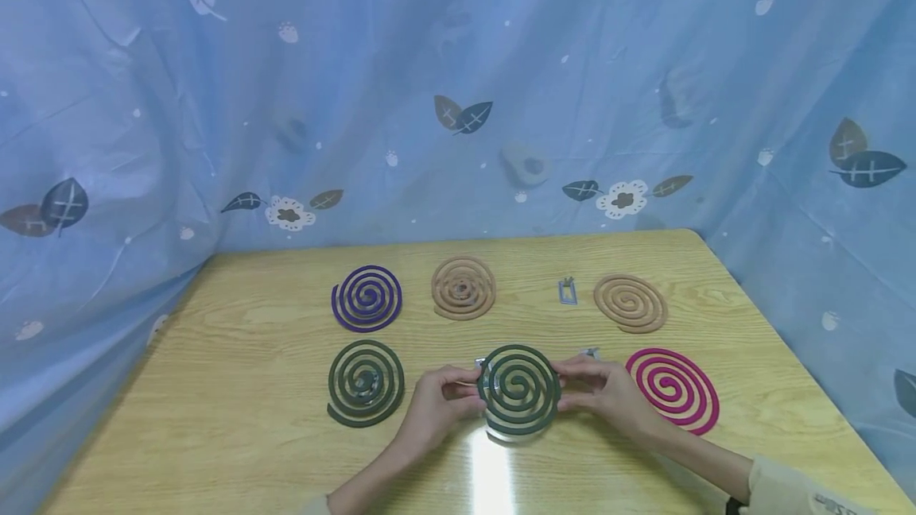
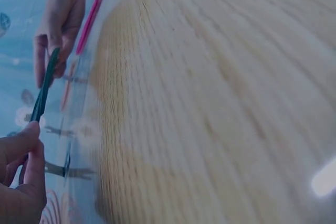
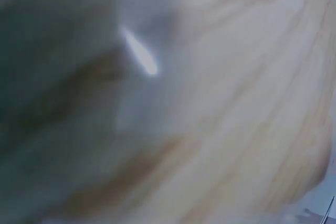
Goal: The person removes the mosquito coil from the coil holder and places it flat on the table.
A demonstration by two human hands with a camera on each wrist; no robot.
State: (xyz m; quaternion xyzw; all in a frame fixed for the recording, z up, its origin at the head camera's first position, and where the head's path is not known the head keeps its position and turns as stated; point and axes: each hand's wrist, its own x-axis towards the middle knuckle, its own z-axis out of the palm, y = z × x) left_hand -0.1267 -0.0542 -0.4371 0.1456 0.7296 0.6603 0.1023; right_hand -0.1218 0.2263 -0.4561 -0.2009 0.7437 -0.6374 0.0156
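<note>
A dark green coil point(image 1: 518, 382) is held by its opposite edges in front of the person, its spiral face turned to the head camera; in the left wrist view it is seen nearly edge-on and appears to be raised off the table point(image 1: 229, 356). Its left rim is pinched between thumb and fingers of the left hand point(image 1: 440, 404), its right rim likewise by the right hand point(image 1: 601, 388). One metal piece point(image 1: 480, 362) is partly covered by the held coil, and another point(image 1: 591, 353) shows just beyond the right hand. At the left, a second green coil point(image 1: 365, 380) lies with metal visible at its centre. The step in hand is judged to be two-handed positioning of the coil, possibly relative to the partly covered piece. For the next move, an even, gentle pinch and a level coil would be called for, since thin spirals may flex or snap.
</note>
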